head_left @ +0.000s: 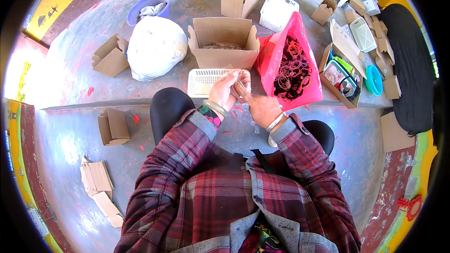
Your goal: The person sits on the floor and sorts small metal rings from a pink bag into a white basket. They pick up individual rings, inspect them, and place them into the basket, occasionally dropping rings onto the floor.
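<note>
My left hand [225,90] is closed, pinching a small bundle of thin brownish bands [240,87]; their exact kind is hard to make out. My right hand [265,110] comes in from the right with its fingers curled, and its fingertips meet the same bundle. Just beyond both hands lies a low white plastic basket [197,85], partly hidden by my left hand. Behind it stands an open cardboard box [222,59] with similar light-brown bands inside. To the right, a pink bag [309,84] gapes over many dark and reddish hair ties [293,70].
A stuffed white sack [156,48] and a purple basin [132,15] sit at the left. Farther back are a cardboard box [239,2] and a white basket [279,10]. A filled carton [328,56] stands at right. A step edge [112,107] crosses the floor.
</note>
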### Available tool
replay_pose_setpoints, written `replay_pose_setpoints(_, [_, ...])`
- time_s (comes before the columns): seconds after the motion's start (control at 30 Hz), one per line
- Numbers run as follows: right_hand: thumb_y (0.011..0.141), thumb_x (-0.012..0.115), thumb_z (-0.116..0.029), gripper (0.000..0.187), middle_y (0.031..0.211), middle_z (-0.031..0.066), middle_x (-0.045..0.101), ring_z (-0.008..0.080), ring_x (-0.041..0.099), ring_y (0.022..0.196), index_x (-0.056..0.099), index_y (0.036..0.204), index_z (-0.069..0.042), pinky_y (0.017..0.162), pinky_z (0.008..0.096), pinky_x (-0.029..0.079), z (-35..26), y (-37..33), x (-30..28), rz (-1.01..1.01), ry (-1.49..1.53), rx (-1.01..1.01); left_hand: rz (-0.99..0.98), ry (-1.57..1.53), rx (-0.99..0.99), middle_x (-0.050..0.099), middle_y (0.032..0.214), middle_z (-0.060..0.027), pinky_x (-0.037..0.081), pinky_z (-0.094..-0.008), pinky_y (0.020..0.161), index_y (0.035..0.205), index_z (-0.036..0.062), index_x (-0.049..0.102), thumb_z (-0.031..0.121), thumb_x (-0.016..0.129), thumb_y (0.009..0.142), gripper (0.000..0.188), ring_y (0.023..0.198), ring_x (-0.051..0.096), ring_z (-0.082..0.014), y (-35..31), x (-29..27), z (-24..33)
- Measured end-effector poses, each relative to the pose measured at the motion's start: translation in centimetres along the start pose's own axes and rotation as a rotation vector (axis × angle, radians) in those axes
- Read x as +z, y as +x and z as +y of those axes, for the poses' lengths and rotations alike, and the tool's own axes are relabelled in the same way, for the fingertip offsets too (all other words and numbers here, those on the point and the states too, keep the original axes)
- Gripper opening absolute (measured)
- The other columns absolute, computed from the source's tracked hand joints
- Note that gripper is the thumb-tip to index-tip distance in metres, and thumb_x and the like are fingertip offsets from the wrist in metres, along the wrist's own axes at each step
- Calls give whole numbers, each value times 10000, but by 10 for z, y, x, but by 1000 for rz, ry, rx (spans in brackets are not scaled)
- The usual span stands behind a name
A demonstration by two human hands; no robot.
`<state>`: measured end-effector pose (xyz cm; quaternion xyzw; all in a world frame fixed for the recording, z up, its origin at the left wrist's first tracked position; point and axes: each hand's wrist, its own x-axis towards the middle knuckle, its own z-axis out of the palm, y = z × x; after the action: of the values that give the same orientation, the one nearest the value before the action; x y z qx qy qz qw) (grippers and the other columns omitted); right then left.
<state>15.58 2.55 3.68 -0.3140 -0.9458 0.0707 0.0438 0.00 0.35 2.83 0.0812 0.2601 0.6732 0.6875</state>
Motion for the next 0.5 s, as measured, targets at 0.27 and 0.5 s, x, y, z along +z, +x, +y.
replay_pose_setpoints(0.27, [764, 458, -78, 589, 602, 115, 570, 302, 575, 534, 333, 1326, -202, 442, 432, 425, -1, 0, 4, 15, -23, 49, -13, -7, -23, 571, 1019, -129, 465, -358, 819, 1071, -13, 507, 139, 477, 890, 238, 945, 565, -230, -1, -1, -6])
replay_pose_setpoints(0.5, [758, 459, -75, 576, 579, 116, 559, 306, 568, 512, 358, 1312, -196, 429, 433, 424, -2, 0, 2, 75, -12, 52, -26, 10, -52, 552, 1078, -167, 440, -387, 878, 1109, -17, 487, 148, 481, 888, 276, 1037, 535, -272, -2, -2, -6])
